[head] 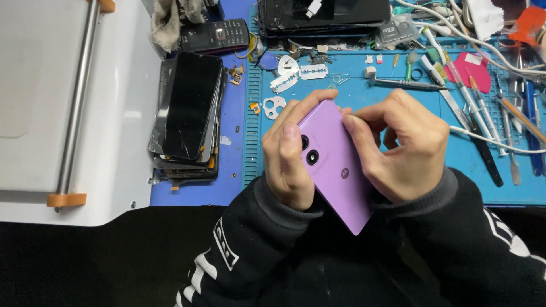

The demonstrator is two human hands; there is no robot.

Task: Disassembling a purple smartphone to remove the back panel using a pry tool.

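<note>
A big white machine (68, 113) with a smooth plastic shell and a metal rod running down it is filling the left side of my bench, and the blue ribbed work mat (398, 108) is stretching across the right. Beside the machine a stack of cracked black glass screens (187, 113) is lying on the darker blue surface, with a small black keypad phone (216, 35) just above it.

I am holding a lilac phone (335, 170) over the near edge of the mat, back cover facing up at me, its matte surface smooth with rounded corners. Its long axis is running diagonally, the camera end pointing up and away toward the mat, the bottom end pointing down toward my right sleeve. Two round black lenses are sitting near the upper left edge.

My left hand (287, 159) is gripping the left edge, fingers curled over the top corner and thumb lying flat by the lenses. My right hand (404, 148) is pinching the upper right edge, thumb tip pressing on the back, the other fingers bent close together.

Thin flat razor blades (298, 75), slim metal tools (472, 102) and a white cable (500, 145) are lying scattered beyond
</note>
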